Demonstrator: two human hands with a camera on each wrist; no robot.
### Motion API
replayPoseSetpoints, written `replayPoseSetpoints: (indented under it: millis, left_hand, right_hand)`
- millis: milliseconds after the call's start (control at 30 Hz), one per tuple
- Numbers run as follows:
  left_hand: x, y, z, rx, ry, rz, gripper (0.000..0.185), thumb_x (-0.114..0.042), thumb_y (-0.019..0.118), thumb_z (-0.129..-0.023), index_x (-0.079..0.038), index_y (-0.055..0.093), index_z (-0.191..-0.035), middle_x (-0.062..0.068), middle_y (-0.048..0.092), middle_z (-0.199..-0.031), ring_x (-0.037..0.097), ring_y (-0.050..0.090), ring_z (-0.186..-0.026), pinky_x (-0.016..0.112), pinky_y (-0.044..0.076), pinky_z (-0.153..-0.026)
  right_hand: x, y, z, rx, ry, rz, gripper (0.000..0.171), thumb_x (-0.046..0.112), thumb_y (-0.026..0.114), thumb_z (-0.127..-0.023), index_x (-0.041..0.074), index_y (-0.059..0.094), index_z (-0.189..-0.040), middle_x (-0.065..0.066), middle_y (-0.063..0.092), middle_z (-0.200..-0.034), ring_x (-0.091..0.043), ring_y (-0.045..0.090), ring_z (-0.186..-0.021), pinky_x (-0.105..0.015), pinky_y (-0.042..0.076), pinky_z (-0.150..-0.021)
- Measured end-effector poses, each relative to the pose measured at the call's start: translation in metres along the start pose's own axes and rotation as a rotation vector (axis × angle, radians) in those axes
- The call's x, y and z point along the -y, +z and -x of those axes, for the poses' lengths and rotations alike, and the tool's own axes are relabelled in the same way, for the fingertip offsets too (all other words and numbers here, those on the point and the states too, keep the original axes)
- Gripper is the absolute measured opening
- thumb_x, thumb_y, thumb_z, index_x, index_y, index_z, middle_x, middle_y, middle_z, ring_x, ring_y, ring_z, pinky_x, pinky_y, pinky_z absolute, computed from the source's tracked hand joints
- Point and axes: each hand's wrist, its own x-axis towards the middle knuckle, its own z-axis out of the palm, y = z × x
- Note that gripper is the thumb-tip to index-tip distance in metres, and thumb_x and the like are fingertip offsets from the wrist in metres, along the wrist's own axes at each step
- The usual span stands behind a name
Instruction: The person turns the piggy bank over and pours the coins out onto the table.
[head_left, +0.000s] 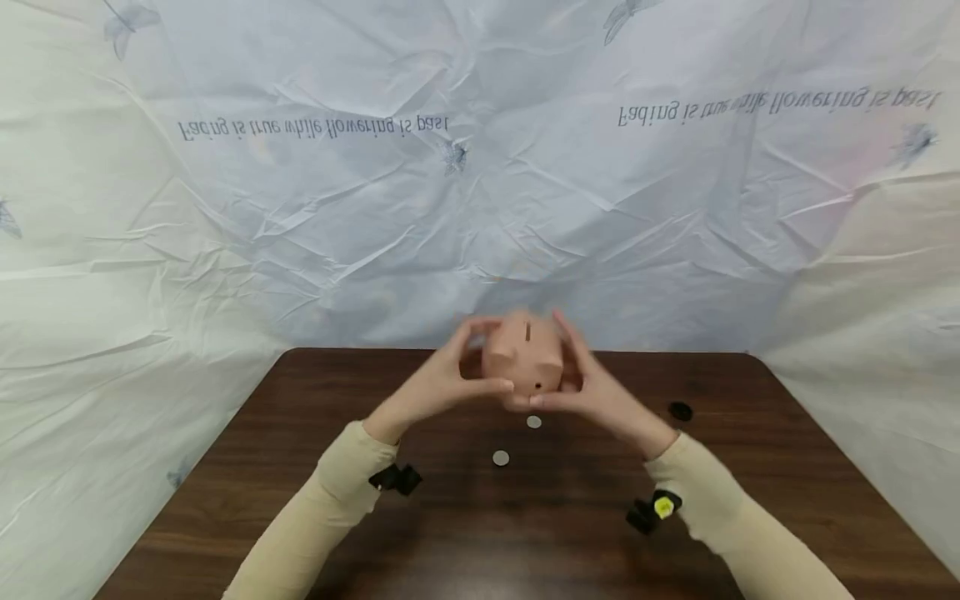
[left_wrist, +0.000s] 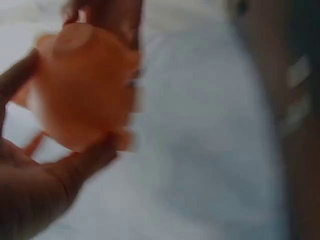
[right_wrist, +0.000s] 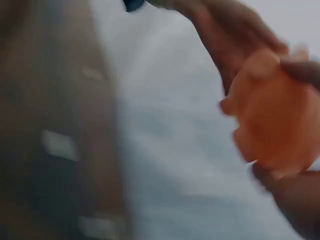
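Note:
Both hands hold a pink piggy bank (head_left: 522,358) above the far part of the table. Its coin slot faces up, and a small dark hole shows on the side toward me. The left hand (head_left: 448,373) grips its left side, thumb along the near face. On the other side the right hand (head_left: 600,393) grips it, thumb low on the front. The left wrist view has the piggy bank (left_wrist: 85,95) blurred between the fingers; the right wrist view also shows the piggy bank (right_wrist: 277,117) blurred. Two silver coins, one nearer (head_left: 501,458) and one farther (head_left: 534,422), lie below the hands.
A small round black piece (head_left: 680,411) lies on the dark wooden table (head_left: 300,467), right of the hands. White printed sheeting (head_left: 360,208) hangs behind and along both sides of the table.

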Motion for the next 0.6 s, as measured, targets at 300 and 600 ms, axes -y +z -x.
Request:
replayPoseSetpoints:
  millis: [300, 600]
  left_hand:
    - [0.047, 0.021, 0.001, 0.004, -0.487, 0.233, 0.079, -0.031, 0.081, -0.088, -0.012, 0.036, -0.150, 0.016, 0.042, -0.147, 0.033, 0.059, -0.117, 0.047, 0.059, -0.085]
    - [-0.038, -0.008, -0.018, -0.094, 0.443, -0.211, 0.114, -0.005, 0.092, -0.072, -0.014, 0.021, -0.160, 0.007, 0.006, -0.168, 0.028, 0.016, -0.153, 0.046, 0.046, -0.108]
  right_hand:
    - [-0.037, 0.000, 0.004, 0.009, 0.439, -0.116, 0.082, 0.029, 0.068, -0.099, 0.014, 0.018, -0.162, -0.023, 0.037, -0.154, -0.035, 0.054, -0.129, -0.051, 0.048, -0.105]
    - [0.050, -0.019, -0.011, -0.062, -0.480, 0.443, 0.118, 0.004, 0.091, -0.073, 0.018, 0.015, -0.162, -0.012, 0.008, -0.168, -0.040, 0.035, -0.144, -0.035, 0.047, -0.105]
